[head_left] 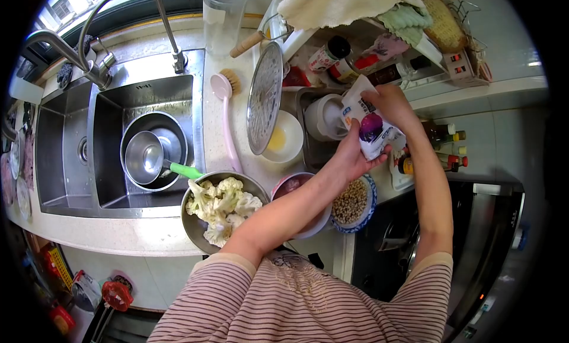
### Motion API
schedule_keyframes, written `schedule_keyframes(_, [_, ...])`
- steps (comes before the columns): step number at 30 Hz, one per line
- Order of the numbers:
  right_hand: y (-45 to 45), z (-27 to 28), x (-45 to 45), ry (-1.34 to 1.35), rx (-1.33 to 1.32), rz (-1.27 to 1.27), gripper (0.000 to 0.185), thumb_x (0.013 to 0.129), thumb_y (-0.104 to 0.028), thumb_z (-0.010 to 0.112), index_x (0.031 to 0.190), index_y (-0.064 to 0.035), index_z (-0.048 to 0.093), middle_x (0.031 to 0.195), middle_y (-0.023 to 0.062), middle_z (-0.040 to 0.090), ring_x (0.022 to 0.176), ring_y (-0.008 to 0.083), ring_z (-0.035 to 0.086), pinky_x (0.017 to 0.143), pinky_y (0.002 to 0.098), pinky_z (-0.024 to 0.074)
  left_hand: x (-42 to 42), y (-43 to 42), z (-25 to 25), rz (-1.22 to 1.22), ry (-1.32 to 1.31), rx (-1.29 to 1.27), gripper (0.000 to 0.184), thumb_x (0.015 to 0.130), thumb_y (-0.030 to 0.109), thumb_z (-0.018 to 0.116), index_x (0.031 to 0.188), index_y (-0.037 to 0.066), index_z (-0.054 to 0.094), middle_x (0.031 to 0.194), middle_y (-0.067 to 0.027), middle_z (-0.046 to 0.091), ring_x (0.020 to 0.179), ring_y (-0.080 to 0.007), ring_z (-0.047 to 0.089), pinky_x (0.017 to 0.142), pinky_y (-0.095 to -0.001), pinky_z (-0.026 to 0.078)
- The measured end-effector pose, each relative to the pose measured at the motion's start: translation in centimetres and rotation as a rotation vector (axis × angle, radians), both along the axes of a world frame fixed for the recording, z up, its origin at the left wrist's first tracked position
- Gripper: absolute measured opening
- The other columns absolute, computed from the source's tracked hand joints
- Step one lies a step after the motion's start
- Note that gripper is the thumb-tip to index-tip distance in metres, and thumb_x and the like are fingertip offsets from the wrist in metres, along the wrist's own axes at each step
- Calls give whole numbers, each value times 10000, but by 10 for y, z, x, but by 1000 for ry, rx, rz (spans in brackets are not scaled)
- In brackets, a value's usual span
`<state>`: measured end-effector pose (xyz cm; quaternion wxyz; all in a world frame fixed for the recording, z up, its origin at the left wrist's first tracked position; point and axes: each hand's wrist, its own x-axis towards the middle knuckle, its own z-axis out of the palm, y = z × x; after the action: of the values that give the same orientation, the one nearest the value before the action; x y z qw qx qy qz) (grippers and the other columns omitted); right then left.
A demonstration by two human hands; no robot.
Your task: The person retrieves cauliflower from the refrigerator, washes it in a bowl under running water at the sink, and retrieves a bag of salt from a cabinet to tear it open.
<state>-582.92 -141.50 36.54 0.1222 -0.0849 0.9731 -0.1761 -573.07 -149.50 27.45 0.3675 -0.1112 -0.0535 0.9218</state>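
Note:
A white plastic pouch with purple print (370,128) is tilted over a white round container (320,116) that holds something white. My left hand (357,148) is closed on the pouch's lower side. Higher up, my right hand (388,103) grips its other side. The pouch's mouth seems to meet the container's rim; whether anything flows out is too small to tell. The container stands in a dark metal tray (314,156). To its left is a white bowl with yellow liquid (284,136). Below my left forearm sits a blue-rimmed bowl of grains (351,205).
Cauliflower pieces fill a metal bowl (222,209) at the counter's front. A double sink (145,91) holds a metal basin and a green-handled ladle (145,156). A perforated lid (265,100) leans beside a pink brush (225,106). Bottles stand on the rack behind; a stove (385,248) is at right.

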Motion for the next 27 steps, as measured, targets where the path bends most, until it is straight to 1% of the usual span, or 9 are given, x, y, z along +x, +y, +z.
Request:
schedule_keyframes(1, [0, 0, 1, 18, -65, -26, 351, 781, -295, 634, 713, 49, 620, 624, 222, 570, 579, 324, 581, 559, 390, 426, 0, 0, 0, -6, -7, -10, 651, 917, 590, 158, 1220, 84, 434, 1073, -125, 578, 893, -301, 594, 669, -368, 503])
schedule_keyframes(4, [1, 1, -1, -7, 166, 75, 354, 783, -297, 635, 697, 46, 615, 621, 220, 565, 582, 325, 579, 563, 394, 423, -1, 1, -1, -15, -5, 17, 652, 917, 590, 158, 1222, 86, 436, 1072, -123, 580, 892, -297, 596, 665, -365, 504])
schedule_keyframes(7, [3, -1, 2, 40, -17, -30, 362, 780, -303, 638, 680, 44, 607, 615, 222, 555, 591, 331, 576, 564, 402, 418, 1, 1, 1, 8, 9, 23, 650, 917, 590, 157, 1215, 85, 439, 1071, -123, 580, 889, -297, 597, 662, -359, 504])
schedule_keyframes(10, [6, -2, 1, 29, 193, 99, 344, 779, -294, 639, 702, 40, 618, 632, 221, 565, 604, 332, 581, 573, 399, 421, 1, 4, -4, -47, 14, 29, 642, 920, 584, 155, 1207, 90, 446, 1075, -117, 580, 890, -291, 598, 659, -356, 503])
schedule_keyframes(13, [4, 2, 4, 0, 78, 14, 331, 776, -292, 638, 717, 33, 625, 643, 220, 570, 614, 337, 581, 576, 406, 418, 3, 3, 1, -15, -7, 11, 636, 922, 581, 154, 1199, 95, 457, 1049, -115, 593, 884, -281, 604, 661, -357, 501])
schedule_keyframes(19, [3, 0, 8, -25, 68, 1, 336, 772, -298, 633, 722, 34, 626, 643, 218, 568, 603, 345, 564, 572, 416, 412, 3, -1, 2, -25, 20, -8, 617, 926, 573, 161, 1204, 108, 457, 1045, -111, 600, 878, -278, 609, 670, -357, 494])
schedule_keyframes(22, [1, 1, 9, 48, 49, 32, 339, 774, -299, 631, 721, 36, 627, 635, 216, 568, 582, 329, 563, 570, 403, 416, 6, 1, -3, -48, 15, -27, 606, 928, 570, 169, 1212, 116, 451, 1072, -108, 590, 884, -282, 606, 674, -360, 493])
schedule_keyframes(25, [3, -2, 5, 7, 161, 97, 349, 776, -306, 632, 719, 39, 630, 640, 220, 572, 590, 314, 578, 582, 400, 421, 5, 1, -1, -28, 16, -4, 600, 926, 572, 172, 1219, 126, 447, 1070, -106, 594, 884, -284, 607, 681, -371, 492])
schedule_keyframes(27, [-1, 1, 9, -18, 39, 10, 351, 776, -307, 631, 724, 40, 633, 672, 231, 584, 631, 320, 596, 606, 413, 422, 6, 0, -1, -48, 17, -30, 590, 927, 570, 175, 1222, 137, 445, 1074, -101, 593, 891, -284, 606, 683, -381, 492])
